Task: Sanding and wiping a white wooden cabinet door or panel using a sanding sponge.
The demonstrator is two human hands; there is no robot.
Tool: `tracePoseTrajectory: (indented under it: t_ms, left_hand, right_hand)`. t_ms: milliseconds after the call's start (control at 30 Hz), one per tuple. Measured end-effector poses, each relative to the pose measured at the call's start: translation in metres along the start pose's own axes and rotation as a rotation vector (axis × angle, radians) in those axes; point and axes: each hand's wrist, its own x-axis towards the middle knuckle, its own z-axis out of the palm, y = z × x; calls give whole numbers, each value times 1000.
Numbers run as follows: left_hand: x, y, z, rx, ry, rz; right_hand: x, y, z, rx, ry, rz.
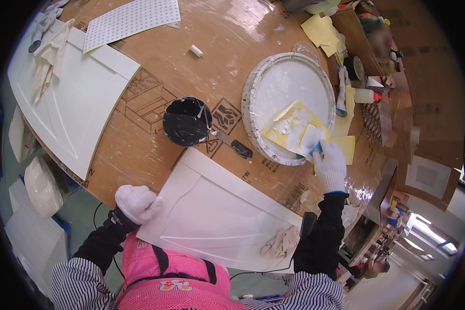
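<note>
My right hand (329,164), in a white knit glove, grips a blue putty spreader (315,149). Its blade meets white paste on a yellow sheet (274,130), which lies on a round white lid with a smeared rim (249,111). In a matching glove, my left hand (138,203) is closed at the left edge of a white moulded panel (206,206), seemingly gripping it; the fingertips are partly hidden. The panel lies at the table's near edge, before my pink apron. A crumpled cloth (280,246) rests on its right end.
Beyond the panel stand a black cup (186,123) and a paste-smeared putty knife (234,145). Another white panel (82,98) with a cloth (50,64) and a perforated sheet (134,23) lie at left. Yellow sandpaper-like sheets (321,33) and a red-tipped bottle (366,96) are at right.
</note>
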Motion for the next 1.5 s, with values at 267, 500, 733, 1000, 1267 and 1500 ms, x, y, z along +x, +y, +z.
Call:
tracePoseTrajectory:
  t_ms: [267,500,733,1000,1267,1500]
  left_hand:
    - [2,1,-4,23,-13,7]
    - [1,0,2,-27,27,-11]
    - [1,0,0,-16,22,-12]
    - [3,2,-2,-17,24,-21]
    - [3,2,0,-17,7,3]
    - [-2,-2,-1,0,13,-17]
  right_hand:
    - [-23,-10,-28,1190,-7,600]
    - [-28,-18,-16,2205,-247,762]
    - [7,-48,9,1155,177,550]
    - [21,-54,26,366,242,191]
    - [13,-72,34,344,211,213]
    - [14,-79,36,241,172,124]
